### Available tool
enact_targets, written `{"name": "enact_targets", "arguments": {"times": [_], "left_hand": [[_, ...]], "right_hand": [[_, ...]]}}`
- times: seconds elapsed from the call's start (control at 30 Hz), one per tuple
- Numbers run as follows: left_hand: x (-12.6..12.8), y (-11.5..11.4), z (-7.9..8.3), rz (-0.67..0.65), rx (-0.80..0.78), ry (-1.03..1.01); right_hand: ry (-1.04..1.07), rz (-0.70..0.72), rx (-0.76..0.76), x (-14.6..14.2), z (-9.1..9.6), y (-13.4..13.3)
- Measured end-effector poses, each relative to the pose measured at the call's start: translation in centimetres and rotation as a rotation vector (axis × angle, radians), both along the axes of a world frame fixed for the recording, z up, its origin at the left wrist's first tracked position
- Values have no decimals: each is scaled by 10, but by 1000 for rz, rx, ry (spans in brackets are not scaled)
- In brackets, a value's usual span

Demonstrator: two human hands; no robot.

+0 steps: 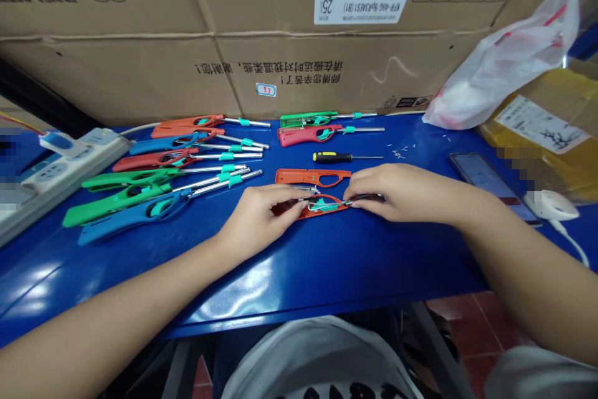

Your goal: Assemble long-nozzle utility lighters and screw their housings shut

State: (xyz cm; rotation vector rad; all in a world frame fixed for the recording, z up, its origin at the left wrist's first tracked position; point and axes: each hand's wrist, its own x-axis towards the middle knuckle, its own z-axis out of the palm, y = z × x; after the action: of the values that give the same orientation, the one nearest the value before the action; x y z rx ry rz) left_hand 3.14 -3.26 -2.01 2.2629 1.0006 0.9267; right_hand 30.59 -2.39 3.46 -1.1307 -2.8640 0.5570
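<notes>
An opened orange lighter shell, with teal and metal parts inside, lies between my hands on the blue table. My left hand is closed at its handle end, thumb and fingers pinching near a small metal part. At the front end of the shell, my right hand pinches a thin dark rod, partly covered by the fingers. Just behind lies the other orange shell half, inner side up. A black and yellow screwdriver rests beyond that, its tip to the right.
Several long-necked lighters lie at left; a red lighter and a green lighter lie behind the screwdriver. A power strip, phone, plastic bag and white charger flank them. A cardboard box stands behind.
</notes>
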Motion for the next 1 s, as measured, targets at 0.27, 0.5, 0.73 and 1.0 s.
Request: {"name": "enact_targets", "arguments": {"times": [0.27,0.5,0.73,1.0], "left_hand": [[1,4,-2,38,-12,-25],[1,4,-2,39,-26,-23],[1,4,-3,33,-45,-29],[0,4,-4,29,-26,-56]], "right_hand": [[135,7,60,10,-19,7],[272,-1,13,11,-29,11],[317,-169,-111,2,-32,12],[190,-143,-36,-7,-18,4]]}}
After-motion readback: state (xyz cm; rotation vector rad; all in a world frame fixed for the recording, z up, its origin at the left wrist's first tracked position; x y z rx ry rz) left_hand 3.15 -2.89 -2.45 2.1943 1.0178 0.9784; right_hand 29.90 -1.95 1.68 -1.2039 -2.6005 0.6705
